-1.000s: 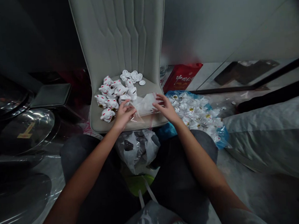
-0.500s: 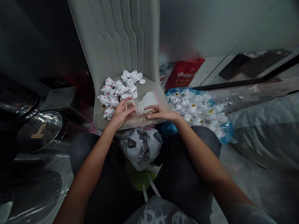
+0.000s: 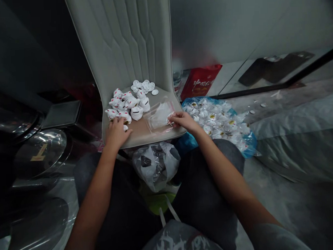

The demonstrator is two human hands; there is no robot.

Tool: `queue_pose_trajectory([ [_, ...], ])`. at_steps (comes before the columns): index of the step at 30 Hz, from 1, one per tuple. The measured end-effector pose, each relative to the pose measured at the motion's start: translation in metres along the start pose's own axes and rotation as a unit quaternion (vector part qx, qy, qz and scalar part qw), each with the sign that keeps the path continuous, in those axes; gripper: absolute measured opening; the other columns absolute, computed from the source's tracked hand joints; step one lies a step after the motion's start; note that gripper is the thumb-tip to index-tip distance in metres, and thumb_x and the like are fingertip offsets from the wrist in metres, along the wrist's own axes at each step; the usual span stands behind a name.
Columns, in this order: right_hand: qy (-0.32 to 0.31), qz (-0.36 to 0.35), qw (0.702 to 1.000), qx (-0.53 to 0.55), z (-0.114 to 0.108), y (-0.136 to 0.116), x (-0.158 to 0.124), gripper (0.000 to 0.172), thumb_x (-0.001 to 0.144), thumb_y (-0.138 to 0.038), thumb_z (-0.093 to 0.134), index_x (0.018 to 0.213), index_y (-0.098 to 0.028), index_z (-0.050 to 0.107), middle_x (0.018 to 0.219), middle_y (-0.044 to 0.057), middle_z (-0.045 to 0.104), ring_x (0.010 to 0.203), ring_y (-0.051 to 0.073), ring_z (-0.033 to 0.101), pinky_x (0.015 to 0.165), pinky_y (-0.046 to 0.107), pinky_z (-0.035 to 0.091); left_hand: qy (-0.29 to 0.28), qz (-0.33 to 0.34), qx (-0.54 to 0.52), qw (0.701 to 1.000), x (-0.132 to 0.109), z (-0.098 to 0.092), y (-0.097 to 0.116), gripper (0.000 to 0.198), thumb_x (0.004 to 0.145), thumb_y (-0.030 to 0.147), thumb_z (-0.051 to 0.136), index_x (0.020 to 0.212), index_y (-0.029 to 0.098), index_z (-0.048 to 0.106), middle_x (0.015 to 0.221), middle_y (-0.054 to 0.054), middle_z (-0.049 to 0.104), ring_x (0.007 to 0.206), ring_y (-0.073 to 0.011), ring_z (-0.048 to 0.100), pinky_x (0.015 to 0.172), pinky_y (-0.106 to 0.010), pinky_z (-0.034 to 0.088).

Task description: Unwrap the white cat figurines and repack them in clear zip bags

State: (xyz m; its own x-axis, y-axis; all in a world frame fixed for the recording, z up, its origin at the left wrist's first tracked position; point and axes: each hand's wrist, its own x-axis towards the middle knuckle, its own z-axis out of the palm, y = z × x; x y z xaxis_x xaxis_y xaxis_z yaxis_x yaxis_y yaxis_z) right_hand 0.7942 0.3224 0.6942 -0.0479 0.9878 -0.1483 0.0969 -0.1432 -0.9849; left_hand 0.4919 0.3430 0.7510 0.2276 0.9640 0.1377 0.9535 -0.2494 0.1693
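A grey chair seat (image 3: 141,133) in front of me carries a cluster of small white cat figurines (image 3: 127,104) and a heap of white round caps (image 3: 143,85). My left hand (image 3: 116,132) rests over the nearest cat figurine at the seat's front left, fingers curled down on it. My right hand (image 3: 182,120) pinches the edge of a small clear plastic bag (image 3: 159,116) lying on the seat's right side.
A blue bag of wrapped cat figurines (image 3: 221,119) lies on the floor to the right. A clear bag of dark pieces (image 3: 155,165) sits between my knees. A red box (image 3: 200,82) stands behind. Shiny metal lids (image 3: 44,147) lie left.
My left hand let go of the clear bag and moved left onto a cat figurine. My right hand kept the bag and laid it on the seat.
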Motion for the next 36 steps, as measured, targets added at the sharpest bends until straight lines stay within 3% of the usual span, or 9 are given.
queue_pose_trajectory([
  [3, 0.019, 0.005, 1.0, 0.014, 0.003, 0.002, 0.003, 0.05, 0.062, -0.062, 0.077, 0.071, -0.02, 0.052, 0.072, 0.004, 0.069, 0.05, 0.009, 0.048, 0.046, 0.023, 0.035, -0.014, 0.005, -0.019, 1.0, 0.001, 0.003, -0.004, 0.031, 0.077, 0.022, 0.069, 0.107, 0.02, 0.067, 0.115, -0.014, 0.062, 0.113, -0.0363, 0.056, 0.098, -0.049, 0.044],
  [7, 0.057, 0.006, 0.996, -0.065, 0.007, 0.008, 0.007, 0.046, 0.073, -0.062, 0.07, 0.078, -0.02, 0.053, 0.076, 0.005, 0.069, 0.056, 0.012, 0.054, 0.056, 0.026, 0.044, 0.049, 0.032, -0.108, 0.992, 0.004, -0.001, 0.002, 0.021, 0.082, 0.025, 0.064, 0.102, 0.02, 0.067, 0.113, -0.011, 0.062, 0.111, -0.0303, 0.059, 0.1, -0.044, 0.045],
  [13, 0.214, -0.142, 0.921, -0.292, 0.009, 0.014, 0.002, 0.049, 0.08, -0.055, 0.067, 0.111, -0.017, 0.061, 0.114, 0.015, 0.062, 0.1, 0.029, 0.061, 0.088, 0.045, 0.051, 0.098, 0.07, -0.362, 0.925, 0.01, 0.019, 0.022, 0.025, 0.085, 0.032, 0.064, 0.106, 0.019, 0.064, 0.104, -0.006, 0.067, 0.104, -0.0217, 0.062, 0.096, -0.036, 0.049],
  [15, 0.178, -0.195, 0.928, -0.264, 0.01, 0.011, -0.002, 0.052, 0.082, -0.055, 0.065, 0.119, -0.019, 0.059, 0.121, 0.015, 0.059, 0.103, 0.028, 0.06, 0.089, 0.045, 0.052, 0.067, 0.058, -0.447, 0.89, 0.01, 0.035, 0.032, 0.03, 0.083, 0.034, 0.067, 0.108, 0.019, 0.063, 0.104, -0.006, 0.068, 0.102, -0.0204, 0.064, 0.091, -0.033, 0.051],
  [20, -0.079, -0.209, 0.972, -0.075, 0.025, 0.005, -0.009, 0.063, 0.08, -0.057, 0.069, 0.132, -0.028, 0.051, 0.12, 0.007, 0.063, 0.089, 0.019, 0.064, 0.082, 0.037, 0.057, 0.012, 0.032, -0.56, 0.828, 0.011, 0.07, 0.06, 0.043, 0.08, 0.04, 0.074, 0.115, 0.021, 0.058, 0.107, -0.007, 0.066, 0.105, -0.0206, 0.064, 0.088, -0.032, 0.053],
  [22, -0.095, -0.203, 0.974, -0.034, 0.03, 0.005, -0.009, 0.06, 0.078, -0.056, 0.072, 0.128, -0.028, 0.055, 0.12, 0.006, 0.063, 0.089, 0.018, 0.064, 0.082, 0.035, 0.058, -0.002, 0.036, -0.574, 0.818, 0.012, 0.078, 0.067, 0.048, 0.081, 0.043, 0.073, 0.12, 0.022, 0.055, 0.109, -0.007, 0.065, 0.102, -0.0201, 0.065, 0.088, -0.032, 0.054],
  [26, -0.022, -0.196, 0.98, -0.03, 0.022, 0.006, -0.006, 0.055, 0.074, -0.054, 0.076, 0.118, -0.025, 0.061, 0.117, 0.006, 0.065, 0.087, 0.018, 0.065, 0.082, 0.035, 0.058, -0.019, 0.081, -0.536, 0.84, 0.014, 0.082, 0.068, 0.04, 0.095, 0.042, 0.055, 0.13, 0.024, 0.048, 0.124, -0.01, 0.06, 0.108, -0.0196, 0.063, 0.092, -0.035, 0.053],
  [31, 0.118, -0.208, 0.969, -0.053, -0.006, 0.01, -0.002, 0.053, 0.074, -0.053, 0.077, 0.116, -0.026, 0.061, 0.12, 0.007, 0.063, 0.096, 0.022, 0.064, 0.076, 0.036, 0.059, -0.068, 0.257, -0.246, 0.932, 0.008, 0.073, 0.062, 0.026, 0.087, 0.023, 0.063, 0.113, 0.02, 0.064, 0.123, -0.01, 0.06, 0.123, -0.0274, 0.052, 0.109, -0.046, 0.042],
  [36, 0.191, -0.213, 0.956, -0.063, -0.011, 0.016, -0.009, 0.071, 0.071, -0.055, 0.079, 0.13, -0.028, 0.052, 0.125, 0.009, 0.057, 0.096, 0.024, 0.065, 0.068, 0.034, 0.06, -0.062, 0.28, -0.15, 0.946, 0.013, 0.075, 0.072, 0.021, 0.089, 0.016, 0.058, 0.108, 0.018, 0.067, 0.118, -0.01, 0.063, 0.122, -0.0271, 0.052, 0.109, -0.044, 0.042],
])
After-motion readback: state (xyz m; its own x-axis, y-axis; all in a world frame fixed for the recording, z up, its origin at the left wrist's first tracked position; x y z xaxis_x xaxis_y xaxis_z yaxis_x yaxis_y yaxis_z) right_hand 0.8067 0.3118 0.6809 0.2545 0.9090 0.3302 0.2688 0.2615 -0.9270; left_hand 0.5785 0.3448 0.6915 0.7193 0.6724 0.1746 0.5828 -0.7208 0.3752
